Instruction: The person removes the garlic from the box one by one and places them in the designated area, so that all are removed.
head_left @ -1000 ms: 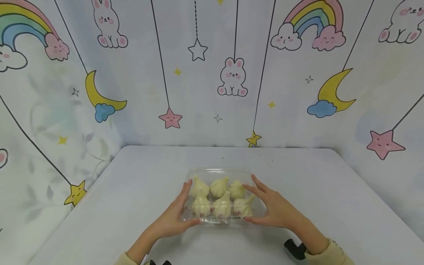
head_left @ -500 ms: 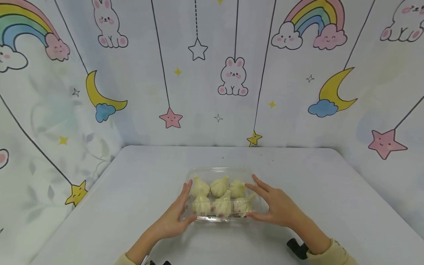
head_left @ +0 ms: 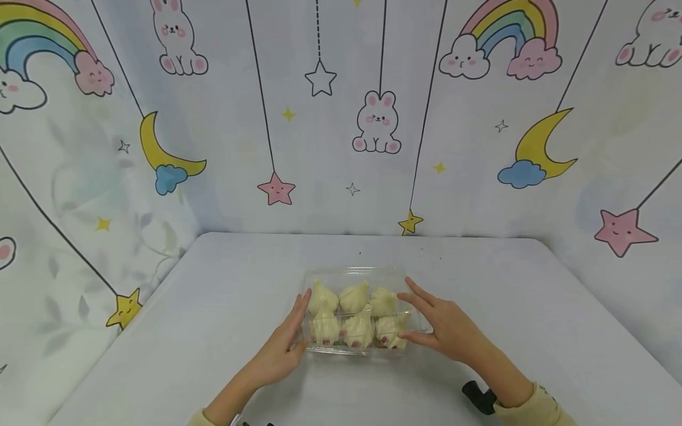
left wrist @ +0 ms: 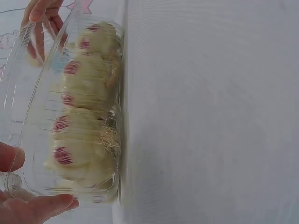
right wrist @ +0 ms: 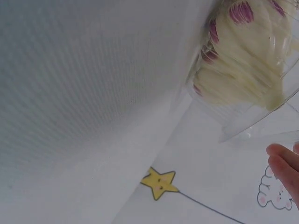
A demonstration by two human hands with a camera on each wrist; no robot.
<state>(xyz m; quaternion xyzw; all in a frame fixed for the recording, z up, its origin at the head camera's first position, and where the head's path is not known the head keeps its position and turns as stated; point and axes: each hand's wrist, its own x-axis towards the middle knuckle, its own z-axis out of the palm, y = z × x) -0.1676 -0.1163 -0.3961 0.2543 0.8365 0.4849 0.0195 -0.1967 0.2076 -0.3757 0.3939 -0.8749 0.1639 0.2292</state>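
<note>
A clear plastic clamshell box (head_left: 362,352) with several peeled-looking garlic bulbs (head_left: 358,328) stands on the table. Purple streaks mark the bulbs (left wrist: 84,88), and one has dry roots. The box's lid (left wrist: 35,100) is ajar at the front, tilted up off the base. My left hand (head_left: 274,355) holds the left front corner, fingers along the side wall and thumb at the lid's corner. At the right end, my right hand (head_left: 450,328) holds the lid, its thumb at the front edge and fingers spread farther back. In the right wrist view only some fingers (right wrist: 285,165) show.
The white table (head_left: 240,278) runs back to a cartoon-printed backdrop (head_left: 330,136) that also rises at both sides. A black object (head_left: 478,397) shows by the right sleeve (head_left: 535,408). Small dark specks lie near the table's far edge.
The lid's front edge has risen away from the base. My right thumb has moved up with it, and my left thumb has drawn back leftward from the front edge.
</note>
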